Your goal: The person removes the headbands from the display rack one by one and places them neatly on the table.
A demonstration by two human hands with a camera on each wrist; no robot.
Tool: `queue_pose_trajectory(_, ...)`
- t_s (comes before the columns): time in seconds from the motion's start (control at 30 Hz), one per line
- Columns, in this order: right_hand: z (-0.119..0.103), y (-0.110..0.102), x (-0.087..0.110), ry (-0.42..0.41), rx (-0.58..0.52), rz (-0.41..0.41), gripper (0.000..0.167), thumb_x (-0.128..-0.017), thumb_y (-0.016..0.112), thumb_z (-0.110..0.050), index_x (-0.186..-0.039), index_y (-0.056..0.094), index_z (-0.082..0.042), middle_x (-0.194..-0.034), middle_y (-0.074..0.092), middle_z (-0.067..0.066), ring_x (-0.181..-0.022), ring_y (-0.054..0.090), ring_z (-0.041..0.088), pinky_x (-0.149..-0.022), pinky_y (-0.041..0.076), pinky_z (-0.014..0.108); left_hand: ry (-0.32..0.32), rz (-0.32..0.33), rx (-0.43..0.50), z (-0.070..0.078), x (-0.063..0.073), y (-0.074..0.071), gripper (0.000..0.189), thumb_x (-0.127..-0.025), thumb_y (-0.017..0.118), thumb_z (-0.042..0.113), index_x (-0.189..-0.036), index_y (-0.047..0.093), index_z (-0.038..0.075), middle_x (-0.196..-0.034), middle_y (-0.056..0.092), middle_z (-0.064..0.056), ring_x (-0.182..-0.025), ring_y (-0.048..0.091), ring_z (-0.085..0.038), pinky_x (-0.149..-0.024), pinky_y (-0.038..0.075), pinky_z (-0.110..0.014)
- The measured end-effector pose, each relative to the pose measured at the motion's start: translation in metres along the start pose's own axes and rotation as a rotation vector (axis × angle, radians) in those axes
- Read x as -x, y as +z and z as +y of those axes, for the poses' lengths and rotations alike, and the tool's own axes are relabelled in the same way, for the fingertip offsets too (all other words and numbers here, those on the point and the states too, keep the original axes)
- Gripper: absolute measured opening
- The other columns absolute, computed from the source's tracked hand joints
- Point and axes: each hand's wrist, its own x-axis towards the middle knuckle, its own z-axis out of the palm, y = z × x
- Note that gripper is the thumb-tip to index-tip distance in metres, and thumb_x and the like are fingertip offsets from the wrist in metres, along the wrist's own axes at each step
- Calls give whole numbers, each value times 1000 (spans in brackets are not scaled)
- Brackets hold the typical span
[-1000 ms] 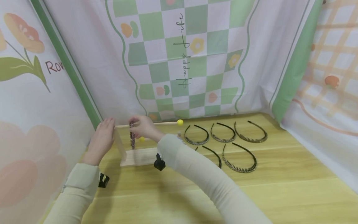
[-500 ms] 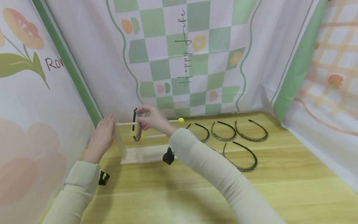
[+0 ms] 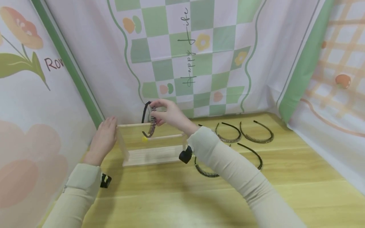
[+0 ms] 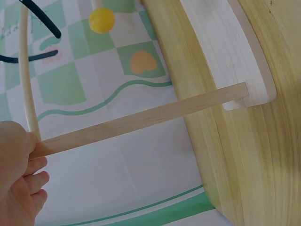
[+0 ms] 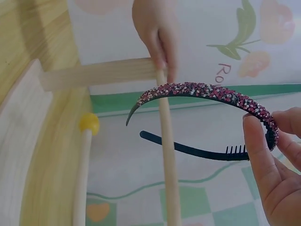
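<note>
My right hand (image 3: 172,114) pinches a toothed black headband (image 5: 202,89) between thumb and fingers; pink and silver glitter covers its outer side. The headband straddles the upper rod (image 5: 168,155) of a wooden stand, its glittered arm on the near side and the bare black arm behind in the right wrist view. With my left hand (image 3: 103,141) I grip the top end of the stand's upright post (image 4: 141,117), where the upper rod meets it. The stand's pale base (image 3: 156,155) rests on the table. A yellow ball (image 5: 89,123) caps the lower rod.
Several more toothed headbands (image 3: 258,141) lie on the wooden table (image 3: 159,196) to the right of the stand, some partly hidden by my right sleeve. A checked cloth curtain (image 3: 199,63) hangs close behind the stand, with another curtain on each side.
My right hand has moved right and upward along the upper rod with the headband, and its black arm now shows more. The left hand has stayed at the post.
</note>
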Motion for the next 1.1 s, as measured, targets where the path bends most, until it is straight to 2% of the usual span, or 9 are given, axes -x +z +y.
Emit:
queue_pose_trajectory(0.4,2,-33,16,7,-20,40,34,-89,61,-8,-121,53,-5,-124,50,9,-69,61,26,-66,57,35,4,6,8,1,1,-1,38,-98,37,3,-131,33,-16,-134,33,-35,-125,29,-48,-108,18,-53)
queue_pose_trajectory(0.7,6,-57,27,-12,25,82,34,-88,60,-7,-121,53,-3,-126,49,12,-66,62,28,-65,57,37,9,8,9,2,1,-2,37,-98,38,3,-130,34,-16,-133,35,-35,-125,29,-47,-108,18,-53)
queue_pose_trajectory(0.93,10,-73,36,26,50,111,35,-88,61,-9,-122,53,-5,-126,49,10,-70,62,28,-67,57,35,-3,-1,9,1,1,-2,39,-98,38,4,-131,33,-16,-134,33,-35,-126,28,-47,-108,17,-54)
queue_pose_trajectory(1.1,11,-85,44,30,40,131,37,-88,60,-7,-124,51,-2,-126,48,12,-72,62,25,-69,57,36,-5,1,3,2,1,-2,39,-98,38,4,-131,34,-16,-134,33,-35,-126,29,-47,-107,18,-54)
